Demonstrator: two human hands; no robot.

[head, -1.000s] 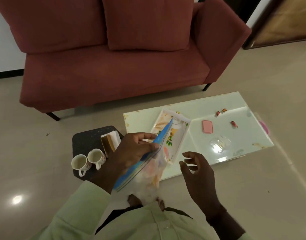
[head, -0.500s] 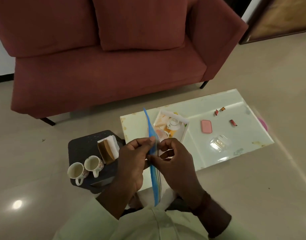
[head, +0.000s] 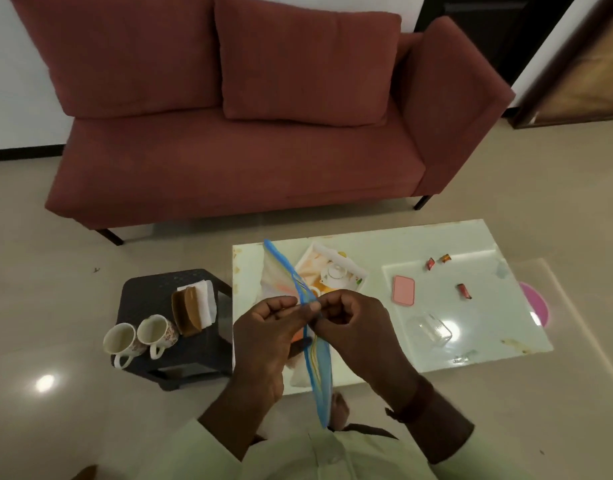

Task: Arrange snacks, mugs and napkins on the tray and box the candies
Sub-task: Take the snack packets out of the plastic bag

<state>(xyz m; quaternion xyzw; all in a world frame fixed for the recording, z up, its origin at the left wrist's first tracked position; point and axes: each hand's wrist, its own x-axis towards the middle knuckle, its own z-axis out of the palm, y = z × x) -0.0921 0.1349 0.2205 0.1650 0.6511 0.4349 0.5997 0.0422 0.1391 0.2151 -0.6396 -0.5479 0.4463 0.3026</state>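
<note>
I see a zip-top snack bag (head: 321, 374) of thin clear film, edged by a blue closing strip. It is held edge-on above the near left corner of the table (head: 471, 341). Orange pieces show through the film, too blurred for me to name. The left hand (head: 267, 337) pinches the strip between thumb and forefinger, with the other fingers curled loosely beneath. The right hand (head: 353, 327) meets it from the other side, fingers curled tight and tips nipping the same strip, so the 2 hands touch at the seal.

The table is a low rectangle with a glossy white top that throws back a bright glare. Toward its far left corner lies a shallow rectangular tray (head: 339, 258), white-rimmed and printed with a teapot and flowers, partly behind the bag. Near the middle lies a flat pink lid (head: 404, 291) with rounded corners. Closer to the near edge is a clear box (head: 431, 329) of hard plastic. 3 candies (head: 463, 291) in shiny red-orange wrappers lie toward the far right corner, 2 of them close together.

Just left of the table stands a dark perforated plastic stool (head: 152, 289). At its near left corner are 2 glazed, flower-printed mugs (head: 158, 332), their open mouths facing me. Soft white napkins (head: 206, 301) sit in a brown holder (head: 185, 311) by its far right corner.
</note>
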